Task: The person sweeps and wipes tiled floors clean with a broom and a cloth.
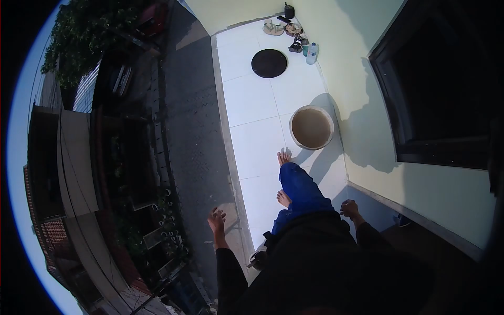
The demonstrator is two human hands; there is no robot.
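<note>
The person stands on a white tiled floor [252,100] high up, and the street is far below on the left side.

The left hand [216,218] is out by the left edge of the floor. Its fingers are spread apart and it holds nothing. It hangs just over the grey ledge [227,142] that runs along that edge.

The right hand [349,209] is by the right edge of the floor, close to the pale wall [357,105]. Its fingers look curled in, but it is too small to tell if they are shut tight or if anything is inside. Both arms wear black sleeves.

Between the hands is a leg in blue trousers [300,188]. Two bare feet are on the tiles, one foot [283,157] in front and the other foot [283,198] behind it.

Just past the front foot, by the right edge of the floor, sits a round basin [312,127] with brown water in it. It is right next to the wall.

Farther on lies a flat black round lid [269,63] in the middle of the floor. In the far right corner are a pair of sandals [273,27], a small bottle [312,53] and some dark things too small to name.

A dark window [441,89] is set in the wall.
</note>
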